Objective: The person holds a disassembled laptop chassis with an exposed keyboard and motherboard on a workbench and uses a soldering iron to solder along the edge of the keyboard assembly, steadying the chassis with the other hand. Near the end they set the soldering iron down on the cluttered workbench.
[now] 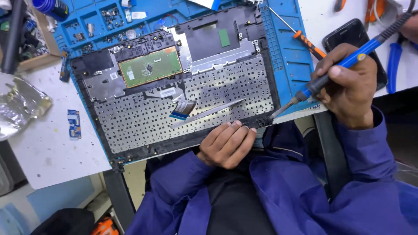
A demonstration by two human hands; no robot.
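Observation:
An opened laptop palmrest (143, 117) lies upside down on a blue work mat (300, 65), showing the perforated keyboard back plate and a green touchpad board (150, 66). My right hand (348, 87) grips a blue-handled soldering iron (331, 72); its metal tip touches the casing's near right corner. My left hand (226, 143) rests with curled fingers on the casing's near edge, pressing it down. A loose flat ribbon cable (183, 109) with a blue end curls up in the middle of the plate.
An orange-handled screwdriver (305, 40) and a black phone (355, 43) lie right of the mat. Blue-handled pliers (394, 65) are at far right. A small blue circuit board (74, 124) and crumpled silver foil (19, 106) sit on the white table at left.

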